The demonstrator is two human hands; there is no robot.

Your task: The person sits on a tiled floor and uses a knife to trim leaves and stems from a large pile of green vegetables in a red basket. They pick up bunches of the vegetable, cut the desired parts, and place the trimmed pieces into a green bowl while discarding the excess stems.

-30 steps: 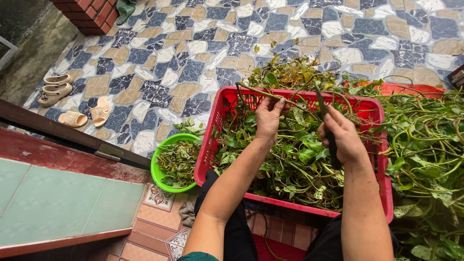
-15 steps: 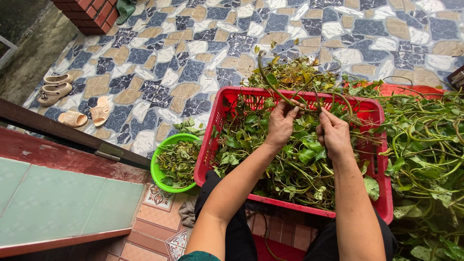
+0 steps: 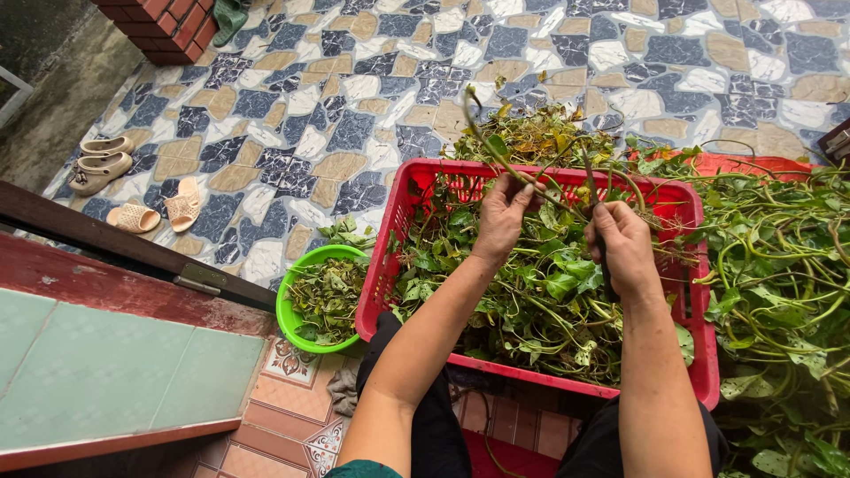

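A red plastic crate full of leafy green vine cuttings sits in front of my knees. Above it, my left hand pinches a long green vine stem that rises up and to the left. My right hand grips the lower part of the same bundle of stems over the crate's right half. Both hands hold the stems a little above the heap of leaves.
A green bowl with picked leaves stands left of the crate. A big pile of vines lies to the right. Two pairs of sandals rest on the mosaic floor at left. A doorstep runs lower left.
Both hands have risen from the heap of leaves, lifting a long stem whose tip now points up and left above the crate's far rim.
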